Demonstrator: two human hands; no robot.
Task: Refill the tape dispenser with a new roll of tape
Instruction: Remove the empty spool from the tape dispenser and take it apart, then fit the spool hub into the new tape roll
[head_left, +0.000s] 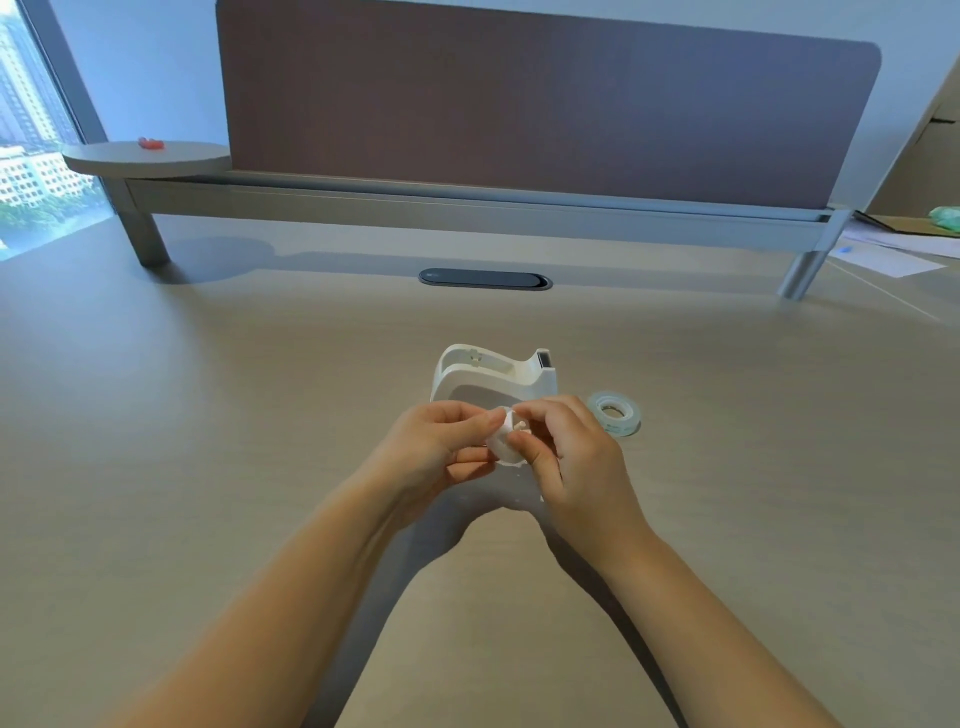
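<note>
Both forearms fill the lower frame. Left hand (441, 447) and right hand (566, 457) pinch a small white hub (505, 441) between fingertips, frame centre. Dispenser (493, 374) stands empty just behind the hands; new tape roll (614, 413) lies flat on the desk (208, 415), right of it. Probably freeing the hub: grip w/ fingertips only, twist gently, keep it over the desk so bits don't drop.

Beige desk (208, 415) — white tape dispenser (493, 371); tape roll (614, 413) just beside it
</note>
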